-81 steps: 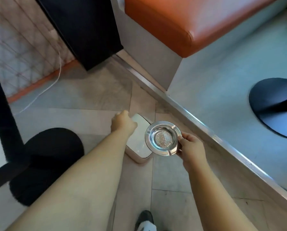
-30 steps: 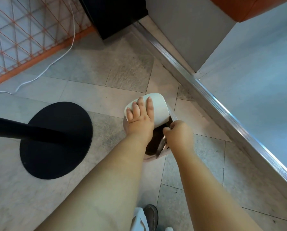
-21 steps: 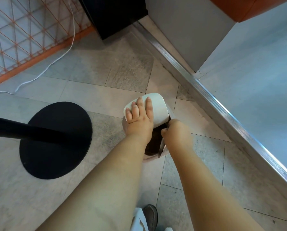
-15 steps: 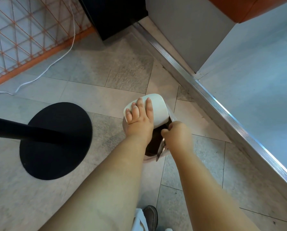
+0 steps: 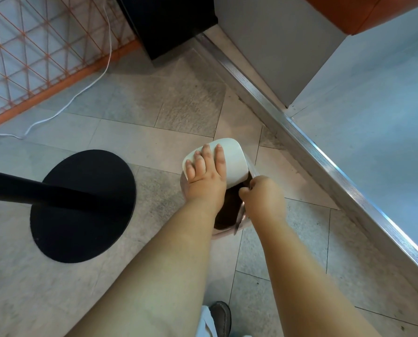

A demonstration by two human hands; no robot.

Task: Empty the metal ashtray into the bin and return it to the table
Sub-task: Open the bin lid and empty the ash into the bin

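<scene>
A small bin (image 5: 223, 231) stands on the tiled floor, its dark inside showing. My left hand (image 5: 206, 177) lies flat on the white swing lid (image 5: 234, 159) and presses it open. My right hand (image 5: 264, 199) grips the metal ashtray (image 5: 239, 216), which is tipped on edge over the bin's opening; only its thin rim shows beneath my fingers. What the ashtray holds is hidden.
A black round table base (image 5: 84, 205) with its black post (image 5: 33, 189) sits to the left. A white cable (image 5: 64, 108) trails along an orange wire grid (image 5: 33, 45). A metal floor strip (image 5: 324, 164) runs diagonally at the right, beside a raised grey-blue floor. My shoe (image 5: 221, 317) is below.
Earlier the ashtray was level above the closed lid. Since then my left hand pushed the lid open and my right hand tipped the ashtray into the bin; over the last second little has moved.
</scene>
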